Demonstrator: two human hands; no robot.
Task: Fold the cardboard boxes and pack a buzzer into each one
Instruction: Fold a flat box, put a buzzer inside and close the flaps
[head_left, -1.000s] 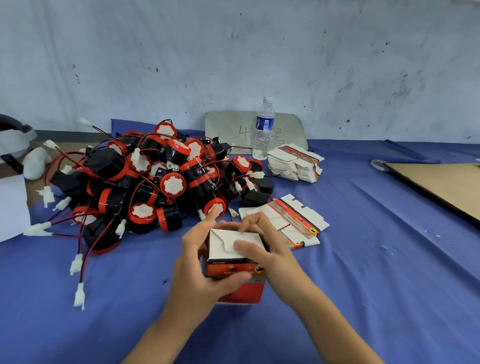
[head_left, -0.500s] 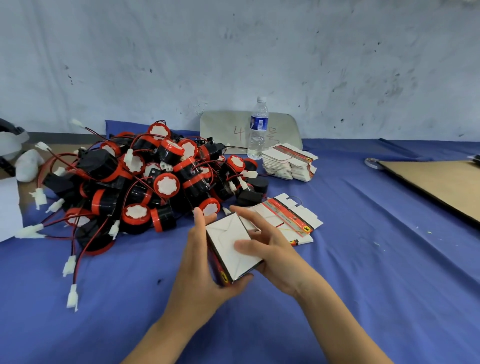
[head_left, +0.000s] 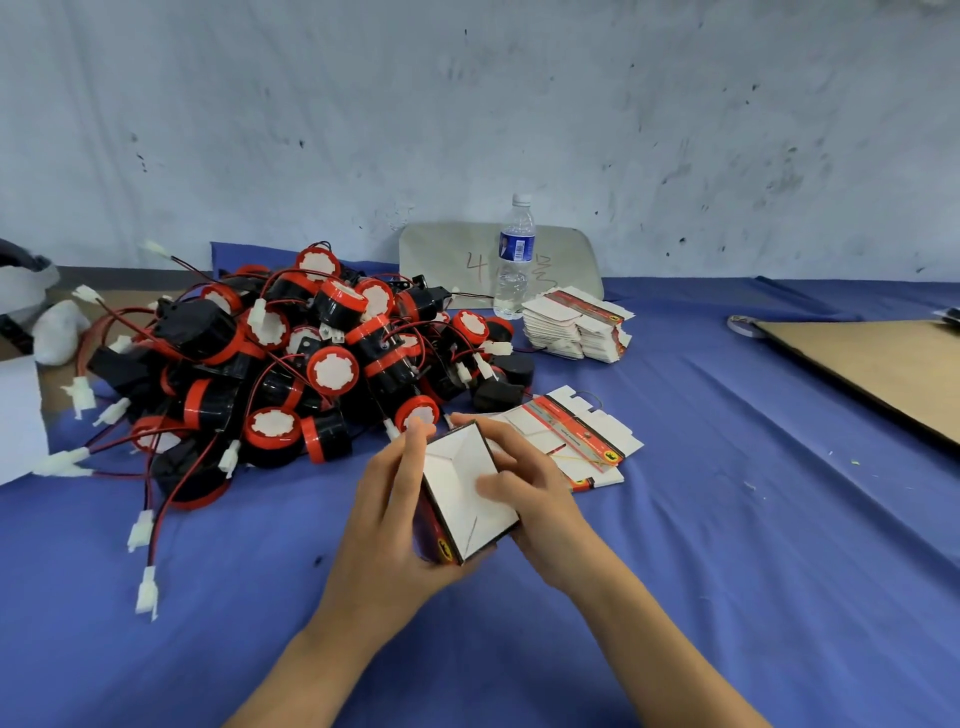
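Observation:
A small folded cardboard box (head_left: 462, 499), white on its closed end and red on its side, sits between both hands above the blue cloth. My left hand (head_left: 387, 514) grips its left side. From the right, my right hand (head_left: 540, 493) holds it with the thumb across the white end. A big pile of black-and-red buzzers (head_left: 311, 364) with red wires and white plugs lies just beyond, to the left. Flat unfolded boxes (head_left: 582, 441) lie right behind my right hand, and a stack of flat boxes (head_left: 576, 325) stands farther back.
A water bottle (head_left: 514, 260) stands at the back in front of a grey card (head_left: 452, 254). A brown cardboard sheet (head_left: 883, 369) lies at the right. White items (head_left: 21, 410) sit at the left edge. Blue cloth (head_left: 727, 545) covers the table.
The box has been turned from standing with its red front toward me to tilted, its closed white end now facing up. Both hands kept hold of it.

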